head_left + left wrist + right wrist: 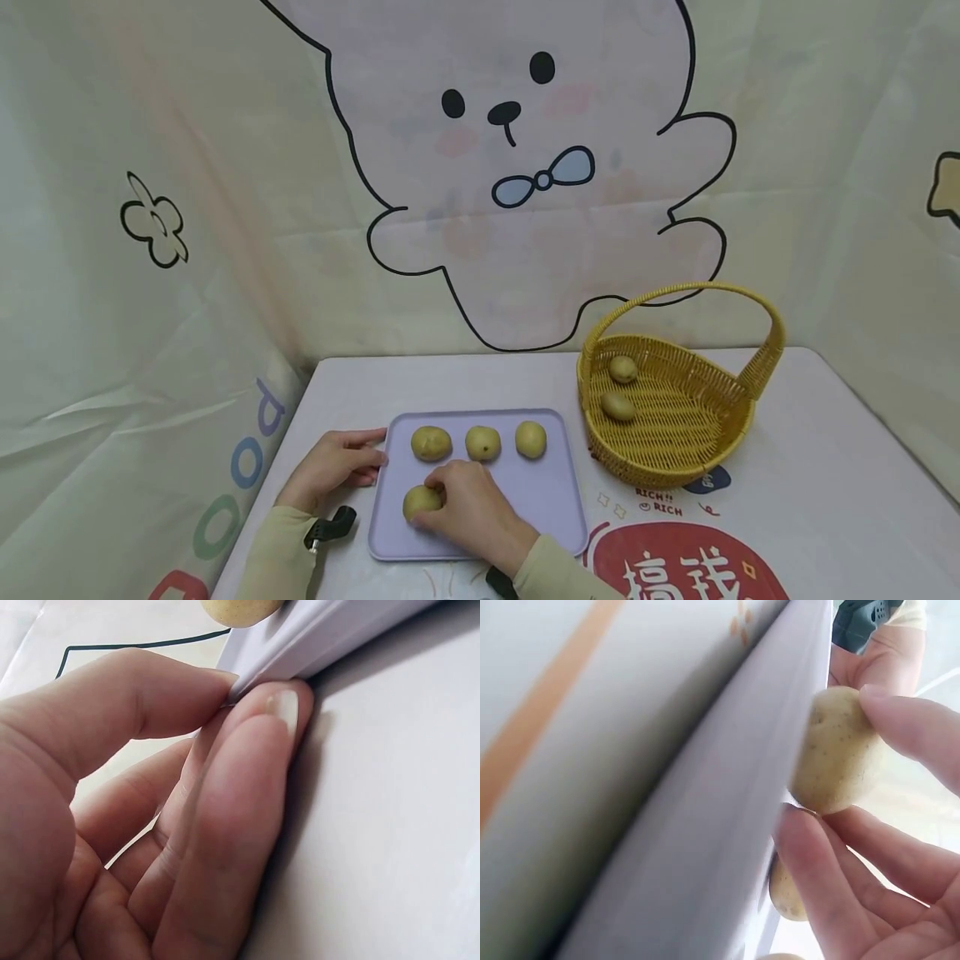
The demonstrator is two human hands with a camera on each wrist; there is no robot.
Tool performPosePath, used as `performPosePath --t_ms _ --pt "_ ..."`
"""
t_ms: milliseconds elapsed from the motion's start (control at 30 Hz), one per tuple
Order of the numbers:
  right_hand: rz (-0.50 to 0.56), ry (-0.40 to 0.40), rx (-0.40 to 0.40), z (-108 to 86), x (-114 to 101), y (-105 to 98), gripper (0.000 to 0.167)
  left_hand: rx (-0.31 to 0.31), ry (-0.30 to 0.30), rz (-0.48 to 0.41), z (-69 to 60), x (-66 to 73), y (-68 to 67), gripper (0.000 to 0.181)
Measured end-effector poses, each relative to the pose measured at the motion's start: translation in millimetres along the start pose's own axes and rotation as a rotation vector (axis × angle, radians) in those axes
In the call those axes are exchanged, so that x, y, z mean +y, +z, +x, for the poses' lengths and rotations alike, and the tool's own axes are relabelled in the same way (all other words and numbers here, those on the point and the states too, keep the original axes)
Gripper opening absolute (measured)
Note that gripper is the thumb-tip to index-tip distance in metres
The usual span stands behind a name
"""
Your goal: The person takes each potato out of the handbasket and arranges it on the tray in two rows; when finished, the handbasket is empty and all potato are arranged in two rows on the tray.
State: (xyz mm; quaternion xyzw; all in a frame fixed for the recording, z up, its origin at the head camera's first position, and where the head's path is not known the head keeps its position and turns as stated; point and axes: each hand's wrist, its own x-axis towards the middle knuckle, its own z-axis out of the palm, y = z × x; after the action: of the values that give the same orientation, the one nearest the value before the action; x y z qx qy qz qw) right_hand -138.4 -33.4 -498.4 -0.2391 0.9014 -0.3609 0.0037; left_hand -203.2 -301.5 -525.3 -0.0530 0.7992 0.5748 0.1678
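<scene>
A light purple tray [510, 483] lies on the table and bears several potatoes. Three of them stand in a row at its far side: a left potato [431, 443], a middle potato [482, 443] and a right potato [531, 439]. At the tray's near left, my right hand [476, 510] pinches another potato [838, 750] between thumb and fingers, low against the tray. My left hand [335, 467] is at the tray's left edge. In the left wrist view its thumb and fingertips [281, 712] pinch the tray's rim [289, 652].
To the right of the tray stands a yellow woven basket [675, 417] with a tall handle. Inside it, at the left, lie two potatoes [618, 406]. A red printed design [686, 567] marks the tablecloth at the front right. Cloth with a cartoon bear [517, 242] hangs behind the table.
</scene>
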Motion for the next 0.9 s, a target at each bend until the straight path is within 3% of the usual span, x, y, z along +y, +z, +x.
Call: performPosePath --t_ms 200,333,467,667,900 --pt "0.044 0.034 -0.010 -3.6 4 -13 0.041 0.001 -0.005 0.008 1.8 3.8 1.0 0.061" --pt "0.079 0.061 -0.026 -10.2 11 -34 0.044 -0.006 0.001 0.014 1.7 2.0 -0.4 0.062" --pt "0.036 0.078 -0.005 -20.5 22 -71 0.037 -0.006 0.014 0.021 0.0 -0.3 -2.1 0.062" --pt "-0.064 0.153 0.125 -43.3 48 -139 0.024 -0.004 0.010 0.041 -1.7 -0.3 -1.7 0.063" --pt "-0.146 0.242 0.167 -60.7 86 -207 0.029 -0.028 0.023 0.047 -0.8 1.0 -0.8 0.063"
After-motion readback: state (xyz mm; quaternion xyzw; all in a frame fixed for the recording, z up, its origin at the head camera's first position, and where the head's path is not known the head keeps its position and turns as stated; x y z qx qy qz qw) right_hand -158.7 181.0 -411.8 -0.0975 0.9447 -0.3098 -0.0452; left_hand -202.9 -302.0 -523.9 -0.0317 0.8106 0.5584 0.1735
